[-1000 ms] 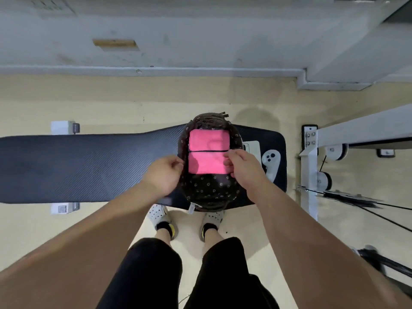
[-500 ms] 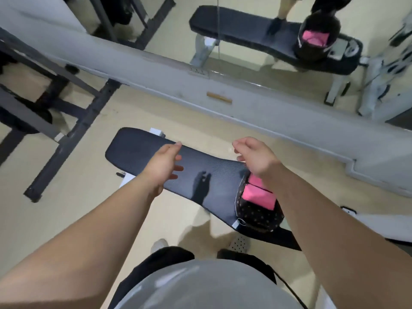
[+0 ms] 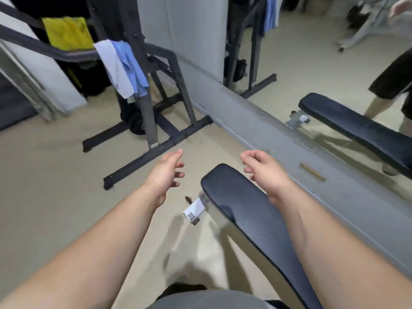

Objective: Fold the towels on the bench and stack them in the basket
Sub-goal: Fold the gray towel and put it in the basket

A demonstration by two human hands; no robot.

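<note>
The dark padded bench [image 3: 245, 210] runs from the middle toward the lower right, its rounded end bare. My left hand [image 3: 166, 172] hovers over the floor left of the bench end, fingers loosely spread, holding nothing. My right hand [image 3: 265, 169] hangs above the bench's far edge, fingers loosely curled, empty. A white and blue towel [image 3: 121, 66] is draped over a black rack bar at upper left, and a yellow cloth [image 3: 66, 32] hangs farther back. The basket and the pink towels are out of view.
A black metal rack [image 3: 169, 121] stands on the beige floor ahead left. A grey ledge [image 3: 256, 121] under a wall mirror runs diagonally on the right; the mirror shows a bench [image 3: 356, 128] and a person's legs. A white bench foot [image 3: 194, 211] sticks out below.
My view has swung left, away from the basket with the pink towels, which has left the frame. Both hands let go of the basket and now hang empty near the bench's left end.
</note>
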